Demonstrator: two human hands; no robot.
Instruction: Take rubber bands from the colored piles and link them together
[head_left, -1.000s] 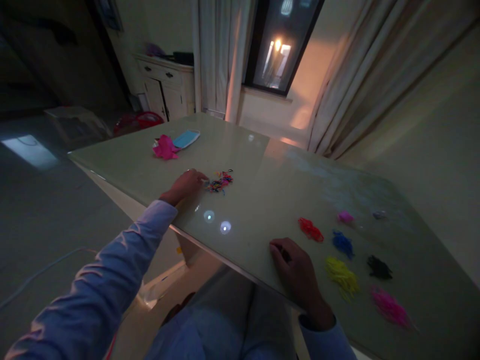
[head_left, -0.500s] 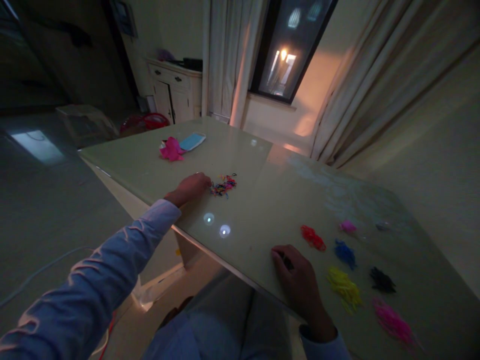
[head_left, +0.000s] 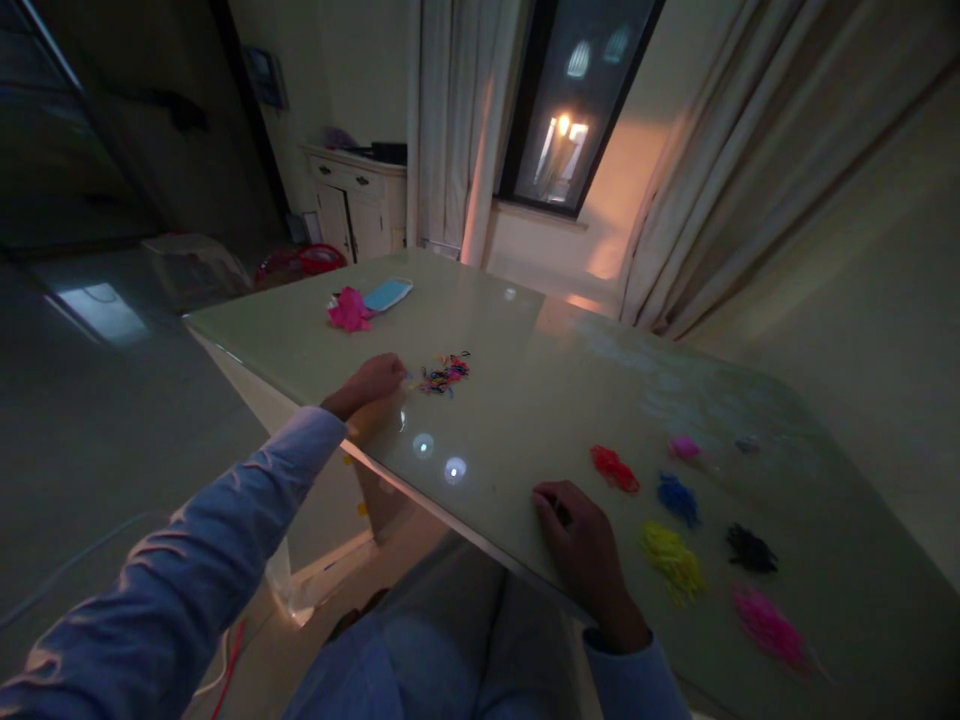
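Pulled back slightly from its place half a second ago, the left hand [head_left: 375,380] sits just beside a pile of mixed-color bands [head_left: 446,374], fingertips drawn together; whether they grip a band is impossible to tell. The pile lies on that hand's right-hand side, its long axis slanting outward from the fingertips. Farther from it, the right hand [head_left: 581,540] rests curled closed near red bands [head_left: 615,470], its contents unclear.
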